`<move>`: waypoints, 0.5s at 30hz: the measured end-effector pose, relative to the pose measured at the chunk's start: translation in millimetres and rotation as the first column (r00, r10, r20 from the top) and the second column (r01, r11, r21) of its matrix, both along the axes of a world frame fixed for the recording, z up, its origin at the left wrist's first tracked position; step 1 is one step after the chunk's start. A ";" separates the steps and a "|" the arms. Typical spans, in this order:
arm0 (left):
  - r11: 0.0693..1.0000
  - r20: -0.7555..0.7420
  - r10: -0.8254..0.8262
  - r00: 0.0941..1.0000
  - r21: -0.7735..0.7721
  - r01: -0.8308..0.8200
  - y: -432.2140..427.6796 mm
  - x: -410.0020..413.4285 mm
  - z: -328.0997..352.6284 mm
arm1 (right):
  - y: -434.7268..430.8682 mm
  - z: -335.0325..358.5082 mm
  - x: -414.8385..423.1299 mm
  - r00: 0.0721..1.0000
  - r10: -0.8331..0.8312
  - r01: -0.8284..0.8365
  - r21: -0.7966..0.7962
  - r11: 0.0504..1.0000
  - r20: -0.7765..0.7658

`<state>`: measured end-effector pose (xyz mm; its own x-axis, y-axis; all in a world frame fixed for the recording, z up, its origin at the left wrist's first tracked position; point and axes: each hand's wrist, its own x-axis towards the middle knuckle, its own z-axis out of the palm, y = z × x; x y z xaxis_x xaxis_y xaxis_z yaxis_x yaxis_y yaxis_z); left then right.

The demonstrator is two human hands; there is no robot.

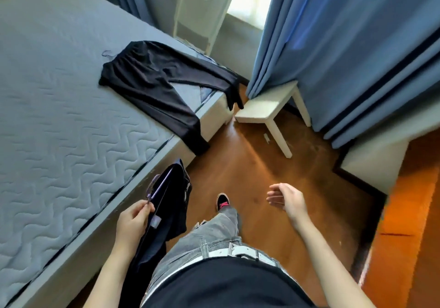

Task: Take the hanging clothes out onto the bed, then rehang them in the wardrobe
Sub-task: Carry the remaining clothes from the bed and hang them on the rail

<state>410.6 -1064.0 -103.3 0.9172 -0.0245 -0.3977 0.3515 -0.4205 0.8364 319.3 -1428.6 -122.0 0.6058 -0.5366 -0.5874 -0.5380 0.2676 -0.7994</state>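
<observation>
The person stands beside the bed (59, 117), and the left hand (132, 222) pinches the neck of a purple hanger (158, 188). From it a dark garment (171, 207) hangs down along the mattress side, close to the left leg. The right hand (284, 198) is empty, fingers loosely curled, out over the wooden floor (250, 164). A pair of black trousers (154, 88) already lies near the bed's corner, both legs spilling over the edge. The step in hand looks like laying this second piece on the bed. To do it well, the free hand should probably take the hem or a shoulder so the cloth lands flat. It is best set on the bare quilting nearer the person, apart from the trousers, with the hook left easy to find for rehanging.
</observation>
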 end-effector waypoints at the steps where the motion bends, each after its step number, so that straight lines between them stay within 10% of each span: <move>1: 0.999 -0.012 0.034 0.999 0.001 -0.034 -10.2 14.2 -3.6 | -13.6 -1.9 20.2 1.000 0.028 -0.028 -0.015 1.000 -0.007; 15: 0.879 -0.027 0.475 0.880 -0.034 -0.475 -137.5 195.8 10.8 | -172.3 10.5 253.1 0.963 0.256 -0.257 -0.009 0.966 -0.080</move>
